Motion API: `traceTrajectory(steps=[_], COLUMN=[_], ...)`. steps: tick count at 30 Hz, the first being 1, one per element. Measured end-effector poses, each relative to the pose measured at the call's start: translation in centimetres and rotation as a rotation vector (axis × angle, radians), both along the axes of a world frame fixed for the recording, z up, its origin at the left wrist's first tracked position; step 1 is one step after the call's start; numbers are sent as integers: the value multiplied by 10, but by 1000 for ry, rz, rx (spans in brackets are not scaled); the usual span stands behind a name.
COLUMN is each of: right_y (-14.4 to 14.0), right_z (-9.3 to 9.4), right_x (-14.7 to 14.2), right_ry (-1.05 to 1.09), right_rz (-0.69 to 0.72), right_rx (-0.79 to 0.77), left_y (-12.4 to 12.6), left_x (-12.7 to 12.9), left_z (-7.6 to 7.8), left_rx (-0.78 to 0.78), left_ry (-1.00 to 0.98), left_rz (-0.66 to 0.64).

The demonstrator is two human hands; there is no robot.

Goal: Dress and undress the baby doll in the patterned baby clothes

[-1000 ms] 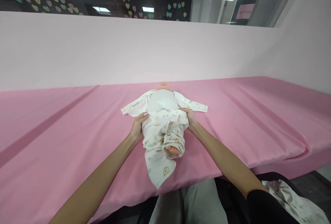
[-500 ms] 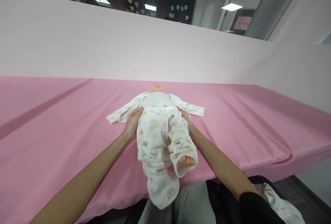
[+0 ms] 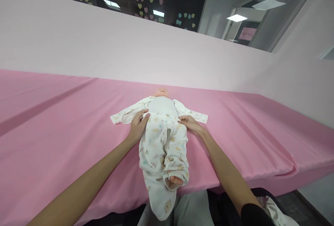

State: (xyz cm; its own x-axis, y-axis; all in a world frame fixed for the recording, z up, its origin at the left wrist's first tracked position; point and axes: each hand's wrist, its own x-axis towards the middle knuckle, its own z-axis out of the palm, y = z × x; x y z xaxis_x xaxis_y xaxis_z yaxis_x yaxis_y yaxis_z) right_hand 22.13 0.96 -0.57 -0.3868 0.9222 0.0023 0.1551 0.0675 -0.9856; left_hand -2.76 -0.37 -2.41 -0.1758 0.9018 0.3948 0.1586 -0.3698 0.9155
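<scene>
Doll (image 3: 162, 105) supine on pink sheet (image 3: 65, 121); left hand (image 3: 138, 127), right hand (image 3: 190, 123) pinch printed trousers (image 3: 163, 146) waistband; one foot (image 3: 175, 181) bare.

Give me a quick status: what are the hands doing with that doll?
Left hand and right hand grip the printed trousers at the doll's waist. One bare foot pokes out; the other leg hangs empty. Nothing in the way on the pink sheet.

A pink-sheeted bed (image 3: 65, 121) — on it, 1 doll (image 3: 161, 128) in patterned pyjamas.
</scene>
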Motion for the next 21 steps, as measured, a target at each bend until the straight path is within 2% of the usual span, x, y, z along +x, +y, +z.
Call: traceTrajectory(steps=[2,4,6,8,10,12,15,18,21], right_y=[-1,-1,2,9,20,35,55,66,66], right_z=[5,6,4,-1,-9,-18,-30,-36,-37], right_x=[6,7,3,-3,-11,-17,-25,-28,-28], right_ry=[-107,-177,-210,-187,-139,-102,-82,-79,-72], right_rz=[61,60,-44,-205,-367,-517,-685,-693,-647], right_rx=[53,148,287,408,466,402,230,143,86], left_y=[2,4,6,10,15,23,36,43,41], left_x=[-1,-1,-1,2,6,11,14,15,16], left_z=[-2,-3,-3,-3,-4,-6,-10,-11,-8], left_rx=[24,56,107,163,186,143,-3,-164,-262], left_ry=[39,88,180,320,445,488,385,256,217], left_rz=[-10,-14,14,54,108,176,290,330,277])
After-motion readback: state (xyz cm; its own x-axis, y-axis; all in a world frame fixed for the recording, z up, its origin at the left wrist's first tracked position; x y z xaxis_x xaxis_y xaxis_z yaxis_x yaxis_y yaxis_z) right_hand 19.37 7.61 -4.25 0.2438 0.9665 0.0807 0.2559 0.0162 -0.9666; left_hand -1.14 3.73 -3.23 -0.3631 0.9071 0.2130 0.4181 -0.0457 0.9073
